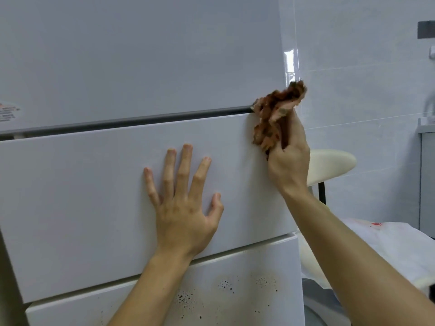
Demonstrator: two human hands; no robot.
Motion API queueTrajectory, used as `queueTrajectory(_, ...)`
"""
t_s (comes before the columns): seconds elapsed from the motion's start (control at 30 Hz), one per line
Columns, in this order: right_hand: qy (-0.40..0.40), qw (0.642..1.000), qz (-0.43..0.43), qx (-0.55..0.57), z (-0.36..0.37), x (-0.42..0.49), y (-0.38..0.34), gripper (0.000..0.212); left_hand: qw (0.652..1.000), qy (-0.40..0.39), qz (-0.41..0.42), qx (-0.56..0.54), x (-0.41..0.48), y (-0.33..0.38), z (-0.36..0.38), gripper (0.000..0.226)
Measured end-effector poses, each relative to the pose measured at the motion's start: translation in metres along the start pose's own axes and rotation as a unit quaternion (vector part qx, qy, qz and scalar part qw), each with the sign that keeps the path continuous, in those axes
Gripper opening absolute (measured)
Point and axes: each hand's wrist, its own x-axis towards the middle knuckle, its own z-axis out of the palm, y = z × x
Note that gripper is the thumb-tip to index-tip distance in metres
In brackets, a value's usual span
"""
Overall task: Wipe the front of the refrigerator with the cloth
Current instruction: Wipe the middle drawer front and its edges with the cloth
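Observation:
The white refrigerator fills most of the view, with an upper door, a middle drawer front and a lower drawer front. My left hand lies flat on the middle drawer front, fingers spread. My right hand grips a crumpled brown-orange cloth at the drawer's upper right corner. The cloth touches the dark gap between the upper door and the drawer. Dark specks dot the lower drawer front.
A cream stool seat on a black leg stands just right of the refrigerator. White plastic sheeting with red print lies lower right. The tiled wall is behind. A label sticker sits on the upper door's left edge.

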Motion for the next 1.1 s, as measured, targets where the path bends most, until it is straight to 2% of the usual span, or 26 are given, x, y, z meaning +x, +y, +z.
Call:
queueTrajectory(0.13,0.006,0.998,0.045,-0.035,-0.009,-0.038,0.021,0.048,1.0,0.008,-0.001,-0.004,-0.002,0.0,0.0,0.071)
queueTrajectory(0.3,0.0,0.987,0.151,-0.058,-0.024,-0.128,0.053,0.071,1.0,0.005,0.0,-0.012,-0.002,-0.001,-0.003,0.07)
queueTrajectory(0.43,-0.016,0.979,0.179,-0.093,-0.031,-0.144,0.062,0.059,1.0,-0.002,-0.005,-0.023,0.0,0.0,-0.007,0.074)
queueTrajectory(0.5,-0.014,0.982,0.174,-0.071,-0.028,-0.132,0.056,0.057,0.999,-0.006,-0.003,-0.038,0.0,-0.001,-0.009,0.074)
queueTrajectory(0.67,-0.03,0.995,0.095,-0.031,-0.009,-0.044,0.026,0.065,0.996,-0.044,0.0,-0.079,-0.002,-0.01,-0.016,0.078)
queueTrajectory(0.8,0.001,0.996,0.049,-0.077,0.005,0.006,0.002,0.066,0.995,-0.057,0.014,-0.082,-0.001,-0.02,-0.022,0.074)
queueTrajectory(1.0,0.037,0.986,0.111,-0.115,-0.002,-0.06,0.023,0.072,0.996,-0.042,0.007,-0.083,-0.004,-0.02,-0.02,0.069)
queueTrajectory(1.1,0.051,0.989,0.084,-0.112,-0.008,-0.103,0.033,0.07,0.996,-0.038,-0.001,-0.083,-0.008,-0.018,-0.019,0.069)
